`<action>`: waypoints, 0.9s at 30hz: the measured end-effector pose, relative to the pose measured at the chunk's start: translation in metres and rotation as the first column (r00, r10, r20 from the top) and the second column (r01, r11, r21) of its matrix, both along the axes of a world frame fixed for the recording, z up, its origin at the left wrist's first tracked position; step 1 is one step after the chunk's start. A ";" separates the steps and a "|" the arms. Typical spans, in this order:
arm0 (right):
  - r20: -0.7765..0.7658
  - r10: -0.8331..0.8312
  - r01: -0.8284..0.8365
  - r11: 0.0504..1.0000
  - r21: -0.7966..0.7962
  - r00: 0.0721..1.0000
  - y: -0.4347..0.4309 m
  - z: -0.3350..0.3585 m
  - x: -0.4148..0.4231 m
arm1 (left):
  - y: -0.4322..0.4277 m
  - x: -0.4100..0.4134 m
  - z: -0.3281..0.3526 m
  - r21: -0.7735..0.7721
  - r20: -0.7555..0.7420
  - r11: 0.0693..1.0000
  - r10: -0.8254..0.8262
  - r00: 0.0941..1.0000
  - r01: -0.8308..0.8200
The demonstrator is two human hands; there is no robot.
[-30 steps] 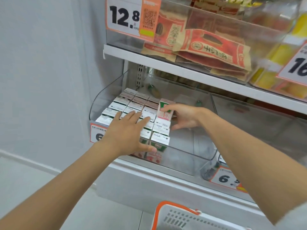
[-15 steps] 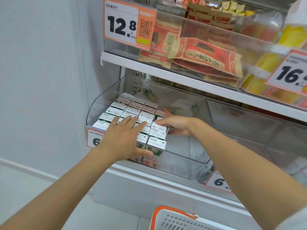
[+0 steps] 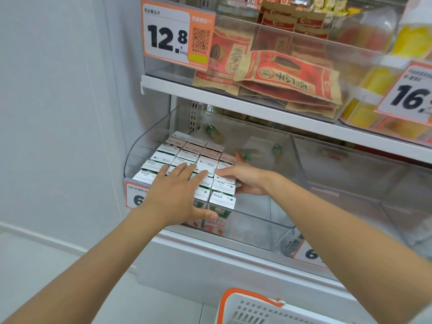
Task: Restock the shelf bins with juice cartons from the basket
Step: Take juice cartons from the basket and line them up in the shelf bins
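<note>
Head view: my left grip (image 3: 177, 195) lies released, fingers straight, flat on the tops of the small white-and-green juice cartons (image 3: 187, 150) packed in rows in the left part of the clear plastic shelf bin (image 3: 268, 220). My right grip (image 3: 247, 181), also released, presses the block's right flank. The white, orange-rimmed basket (image 3: 252, 309) sits below.

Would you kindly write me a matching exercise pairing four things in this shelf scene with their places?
Things:
1. left hand
2. right hand
3. basket
4. red packets

Places:
A. in the upper bin
B. at the view's bottom edge
C. flat on top of the juice cartons
D. against the juice cartons' right side

Pairs: 1-C, 2-D, 3-B, 4-A.
</note>
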State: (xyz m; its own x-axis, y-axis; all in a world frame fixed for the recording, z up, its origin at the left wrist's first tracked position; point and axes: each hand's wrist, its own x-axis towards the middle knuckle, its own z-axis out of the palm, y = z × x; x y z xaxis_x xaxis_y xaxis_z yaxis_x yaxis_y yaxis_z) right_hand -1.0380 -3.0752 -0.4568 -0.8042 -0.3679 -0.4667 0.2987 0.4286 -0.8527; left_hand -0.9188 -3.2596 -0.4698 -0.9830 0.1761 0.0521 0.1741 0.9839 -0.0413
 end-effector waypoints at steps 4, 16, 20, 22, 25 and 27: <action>-0.059 0.002 0.001 0.999 0.052 0.998 0.001 0.008 0.011 | 0.001 0.003 0.005 -0.010 0.026 1.000 0.002 1.000 -0.002; -0.885 0.175 0.120 0.961 0.248 0.431 0.084 0.015 0.172 | 0.072 0.086 0.014 0.311 -0.235 0.949 0.025 0.972 0.051; -0.660 0.235 0.023 0.934 0.357 0.714 0.143 -0.061 0.225 | 0.113 0.132 -0.054 0.504 0.170 0.859 -0.002 0.985 -0.086; -0.453 0.278 -0.058 0.896 0.440 0.847 0.179 -0.111 0.252 | 0.132 0.150 -0.094 0.600 0.368 0.774 -0.043 0.929 -0.201; -0.163 0.255 -0.149 0.865 0.480 0.953 0.228 -0.183 0.289 | 0.154 0.174 -0.145 0.666 0.513 0.670 -0.092 0.853 -0.329; -0.030 0.228 -0.183 0.845 0.502 0.973 0.255 -0.221 0.309 | 0.164 0.185 -0.171 0.668 0.541 0.658 -0.110 0.834 -0.347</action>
